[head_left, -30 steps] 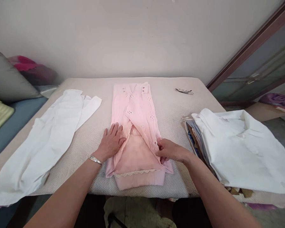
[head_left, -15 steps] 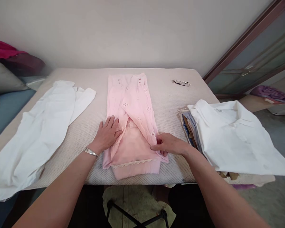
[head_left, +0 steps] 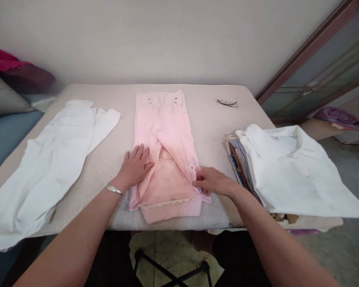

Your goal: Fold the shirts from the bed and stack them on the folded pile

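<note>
A pink shirt [head_left: 167, 131] with cut-out flower embroidery lies folded lengthwise into a narrow strip on the covered table. Its lower front parts in an upside-down V, showing a plain pink layer and a lace-like trim near the front edge. My left hand [head_left: 136, 165] rests on the shirt's left side, fingers spread and a silver bracelet at the wrist. At the lower right edge, my right hand [head_left: 211, 181] pinches the pink fabric between thumb and curled fingers; the fingertips are partly hidden by cloth.
A white garment [head_left: 54, 159] lies loosely at the left. On the right, a folded white shirt [head_left: 299, 175] tops a stack of folded clothes [head_left: 239, 159] and overhangs the table [head_left: 209, 123]. Eyeglasses [head_left: 227, 103] lie at the back right, near the wall.
My right hand has shifted very slightly along the shirt's right edge. The left hand stays flat on the fabric, and the view has tilted a little.
</note>
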The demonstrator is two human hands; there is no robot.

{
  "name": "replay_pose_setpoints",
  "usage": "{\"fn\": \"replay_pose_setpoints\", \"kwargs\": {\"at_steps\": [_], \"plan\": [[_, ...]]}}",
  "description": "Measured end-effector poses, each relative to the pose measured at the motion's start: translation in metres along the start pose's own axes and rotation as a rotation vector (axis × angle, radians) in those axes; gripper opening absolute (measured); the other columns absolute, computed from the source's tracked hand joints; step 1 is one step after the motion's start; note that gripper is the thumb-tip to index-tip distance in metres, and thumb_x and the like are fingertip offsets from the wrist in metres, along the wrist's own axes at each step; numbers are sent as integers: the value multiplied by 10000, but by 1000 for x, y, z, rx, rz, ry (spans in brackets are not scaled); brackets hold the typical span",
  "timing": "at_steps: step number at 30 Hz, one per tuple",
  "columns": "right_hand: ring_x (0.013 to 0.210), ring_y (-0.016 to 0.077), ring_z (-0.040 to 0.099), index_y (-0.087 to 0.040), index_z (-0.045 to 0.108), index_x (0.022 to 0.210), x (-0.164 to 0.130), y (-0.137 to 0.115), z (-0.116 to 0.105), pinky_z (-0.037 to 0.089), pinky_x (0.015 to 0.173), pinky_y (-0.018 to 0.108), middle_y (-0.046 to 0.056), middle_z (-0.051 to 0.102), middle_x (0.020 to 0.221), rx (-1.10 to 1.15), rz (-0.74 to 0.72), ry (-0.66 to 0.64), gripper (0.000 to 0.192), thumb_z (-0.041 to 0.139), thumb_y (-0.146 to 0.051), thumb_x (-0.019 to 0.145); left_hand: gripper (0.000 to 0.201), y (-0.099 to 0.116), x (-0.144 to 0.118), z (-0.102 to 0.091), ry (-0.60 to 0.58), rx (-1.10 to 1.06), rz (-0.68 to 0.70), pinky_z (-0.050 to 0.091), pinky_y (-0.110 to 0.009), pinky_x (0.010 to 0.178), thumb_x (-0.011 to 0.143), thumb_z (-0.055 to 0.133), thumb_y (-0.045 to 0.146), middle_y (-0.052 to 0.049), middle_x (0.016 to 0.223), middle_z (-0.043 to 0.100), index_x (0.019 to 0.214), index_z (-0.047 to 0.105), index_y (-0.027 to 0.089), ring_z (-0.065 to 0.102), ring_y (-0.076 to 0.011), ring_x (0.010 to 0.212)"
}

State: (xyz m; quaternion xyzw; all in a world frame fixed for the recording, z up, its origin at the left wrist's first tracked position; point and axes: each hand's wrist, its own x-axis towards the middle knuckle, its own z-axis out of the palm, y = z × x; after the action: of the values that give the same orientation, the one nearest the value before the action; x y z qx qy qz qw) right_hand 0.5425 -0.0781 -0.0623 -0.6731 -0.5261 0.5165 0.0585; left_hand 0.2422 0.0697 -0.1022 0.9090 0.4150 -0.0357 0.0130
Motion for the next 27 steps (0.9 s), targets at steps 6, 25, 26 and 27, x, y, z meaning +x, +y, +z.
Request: {"fn": "replay_pose_setpoints", "kwargs": {"at_steps": [6, 25, 26, 27], "plan": [[571, 144, 579, -216, 525, 714, -6, -13, -1, 457, 566, 266, 14, 619, 634, 236, -164, 157, 394, 486, -524, 957, 574, -16, 3, -22, 10, -183, 22, 337, -466, 1171, 1067, 232, 464, -142, 1619, 375, 1547, 370, 181, 330, -256, 1500], [1172, 295, 614, -162, 586, 1272, 28, -27, 19, 485, 971, 461, 162, 677, 1251, -318, -529, 760, 404, 408, -438, 1035, 680, 34, -1, -4, 298, -121, 37, 171, -603, 1237, 1047, 294, 519, -185, 1670, 234, 1596, 267, 119, 138, -316, 1568], [1335, 322, 511, -153, 523, 1399, 35, -26, 22, 422, 1073, 505, 179, 585, 1421, -427, -572, 805, 485, 443, -446, 1022, 681, 36, 11, -8, 306, -131, 84, 164, -581, 1246, 1050, 291, 510, -181, 1677, 212, 1606, 238, 120, 120, -303, 1572], [1446, 334, 390, -152, 447, 1492, 43, -24, 26, 352, 1144, 535, 173, 471, 1544, -526, -601, 810, 575, 477, -458, 1006, 685, 39, 23, -10, 304, -141, 134, 160, -562, 1253, 1051, 288, 508, -174, 1683, 192, 1615, 210, 127, 107, -291, 1575]]}}
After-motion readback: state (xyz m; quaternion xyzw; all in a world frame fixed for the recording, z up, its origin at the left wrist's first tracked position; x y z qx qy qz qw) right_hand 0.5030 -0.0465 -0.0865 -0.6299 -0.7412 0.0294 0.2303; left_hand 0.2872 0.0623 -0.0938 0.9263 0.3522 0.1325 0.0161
